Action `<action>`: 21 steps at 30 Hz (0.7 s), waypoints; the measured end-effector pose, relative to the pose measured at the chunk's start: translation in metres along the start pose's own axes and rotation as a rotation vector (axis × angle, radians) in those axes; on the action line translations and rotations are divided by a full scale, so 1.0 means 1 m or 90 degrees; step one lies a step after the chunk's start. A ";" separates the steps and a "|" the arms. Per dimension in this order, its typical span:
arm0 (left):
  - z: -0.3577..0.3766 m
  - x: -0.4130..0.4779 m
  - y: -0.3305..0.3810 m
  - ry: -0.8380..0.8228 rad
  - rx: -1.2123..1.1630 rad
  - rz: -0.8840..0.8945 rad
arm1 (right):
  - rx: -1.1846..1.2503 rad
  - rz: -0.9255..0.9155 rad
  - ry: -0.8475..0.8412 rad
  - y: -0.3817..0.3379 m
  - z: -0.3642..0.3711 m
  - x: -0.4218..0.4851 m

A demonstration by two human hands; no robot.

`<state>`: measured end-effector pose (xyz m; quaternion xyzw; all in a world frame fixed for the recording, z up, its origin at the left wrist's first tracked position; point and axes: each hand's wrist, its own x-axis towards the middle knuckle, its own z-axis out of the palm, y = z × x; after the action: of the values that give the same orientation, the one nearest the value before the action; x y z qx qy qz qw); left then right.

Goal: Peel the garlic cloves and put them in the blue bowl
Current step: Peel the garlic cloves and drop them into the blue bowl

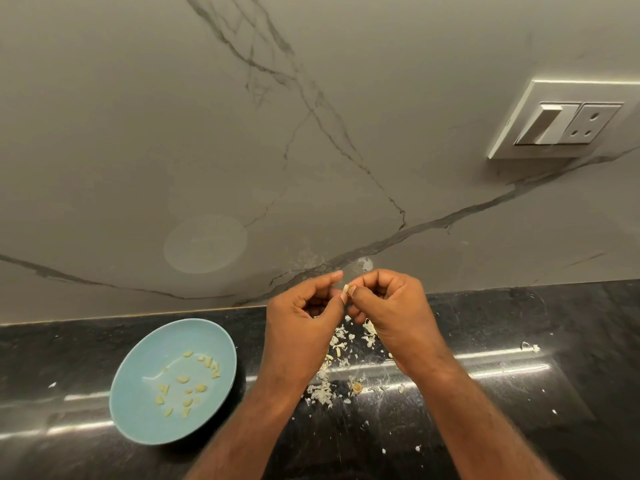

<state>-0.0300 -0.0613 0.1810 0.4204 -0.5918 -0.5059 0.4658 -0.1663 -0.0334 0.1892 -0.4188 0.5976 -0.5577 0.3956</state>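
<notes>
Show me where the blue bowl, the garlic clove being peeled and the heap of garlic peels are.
blue bowl [194,336]: head view, bare inner wall at the far side.
garlic clove [345,288]: head view, its pale visible tip.
garlic peels [322,392]: head view, middle of the white heap.

Left hand [304,317], right hand [391,306] fingertip-to-fingertip, apparently pinching.

The bowl [145,362] sits on the countertop [519,341] at the left, with peeled cloves [188,389] lying in it. Just right of it the left hand [301,320] and right hand [391,306] meet above the counter, pinching one garlic clove [345,288] between them. Beneath the hands, garlic skins [323,389] lie scattered on the counter. Behind it stands the wall [138,133] — a switch-and-socket plate [568,121] is on it at upper right.
</notes>
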 end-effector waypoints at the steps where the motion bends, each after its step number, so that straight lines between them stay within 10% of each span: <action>1: 0.000 0.000 0.001 -0.005 -0.017 -0.009 | 0.004 0.000 -0.003 -0.001 0.000 0.000; 21: -0.003 0.008 -0.002 -0.064 -0.388 -0.288 | -0.008 0.022 -0.008 -0.001 0.000 -0.002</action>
<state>-0.0291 -0.0694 0.1803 0.3572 -0.3284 -0.7691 0.4161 -0.1655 -0.0320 0.1904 -0.4144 0.6058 -0.5441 0.4065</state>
